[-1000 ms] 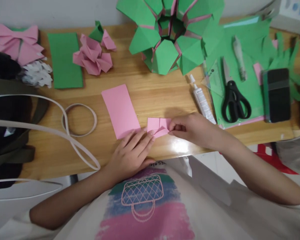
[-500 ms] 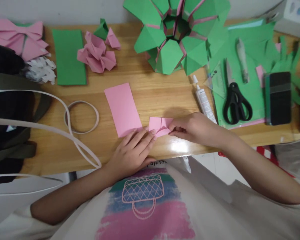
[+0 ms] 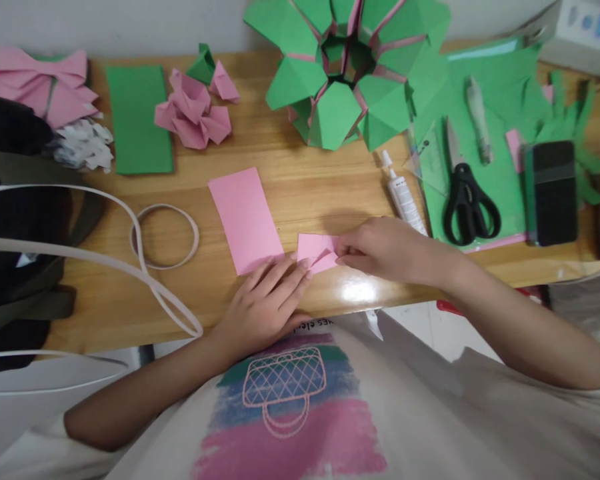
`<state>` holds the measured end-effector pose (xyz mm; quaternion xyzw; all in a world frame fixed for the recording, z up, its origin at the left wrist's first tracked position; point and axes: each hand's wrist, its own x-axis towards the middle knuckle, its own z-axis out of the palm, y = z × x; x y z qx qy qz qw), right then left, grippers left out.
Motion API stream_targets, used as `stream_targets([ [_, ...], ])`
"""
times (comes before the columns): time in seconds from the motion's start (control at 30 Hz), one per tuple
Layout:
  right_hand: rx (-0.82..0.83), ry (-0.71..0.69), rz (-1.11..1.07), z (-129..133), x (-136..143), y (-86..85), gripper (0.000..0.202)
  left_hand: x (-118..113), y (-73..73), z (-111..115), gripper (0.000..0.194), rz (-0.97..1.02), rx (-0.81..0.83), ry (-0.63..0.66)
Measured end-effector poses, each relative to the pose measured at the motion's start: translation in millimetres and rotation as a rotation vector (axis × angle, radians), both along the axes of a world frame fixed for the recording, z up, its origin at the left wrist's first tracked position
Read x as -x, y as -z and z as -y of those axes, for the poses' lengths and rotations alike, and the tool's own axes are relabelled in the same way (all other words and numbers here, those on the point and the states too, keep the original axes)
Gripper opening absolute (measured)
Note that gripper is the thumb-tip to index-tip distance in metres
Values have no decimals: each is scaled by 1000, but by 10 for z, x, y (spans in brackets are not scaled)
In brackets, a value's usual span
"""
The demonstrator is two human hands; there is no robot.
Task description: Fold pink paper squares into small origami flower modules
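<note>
Taking the folded pink piece as the clock's centre, with twelve pointing away from the person, it lies on the tabletop between the two hands. The left hand comes in from eight o'clock, palm down, fingers slightly spread, their tips on the piece's near-left corner. The right hand sits at three o'clock, fingers curled, thumb and forefinger apparently pinching the right edge.

A flap slants across the middle and seems not to lie flat; if the left fingertips let up, it could spring open or the piece could turn. An uneven pull from the pinch could set the crease askew, or crumple the small edge.

The left fingers also appear to overlap the near end of the pink sheet at ten o'clock, so sliding that hand might drag the sheet along. At two o'clock the white tube lies just beyond the right hand, its lower end partly hidden; a careless sweep of the knuckles could knock it toward the scissors.
</note>
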<state>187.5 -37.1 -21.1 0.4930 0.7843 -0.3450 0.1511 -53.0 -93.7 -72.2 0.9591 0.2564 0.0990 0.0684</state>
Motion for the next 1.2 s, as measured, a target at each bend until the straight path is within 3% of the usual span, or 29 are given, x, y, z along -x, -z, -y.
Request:
stream_targets([
  [0.1,-97,200,-63,120,-86,31,19,-3,1,0,53,4,13,0],
  [0.17,-299,299,-164,295,-105,60,18,-5,0,0,52,8,18,-1],
  [0.23,-582,258,-283,539,-57,121,18,-5,1,1,52,10,22,-4],
  [0.3,-849,130,-291,805,54,221,18,-5,4,3,52,14,24,-10],
  [0.37,-975,83,-183,1036,193,346,29,-5,6,5,51,25,19,-15],
  [0.47,-944,181,-45,1233,356,520,46,-8,1,1,50,28,23,-16],
  [0.6,-931,247,18,1276,416,634,51,-12,-10,-7,51,28,38,-10],
  [1.2,-955,386,26,1283,236,686,50,-10,17,6,49,35,29,-8],
])
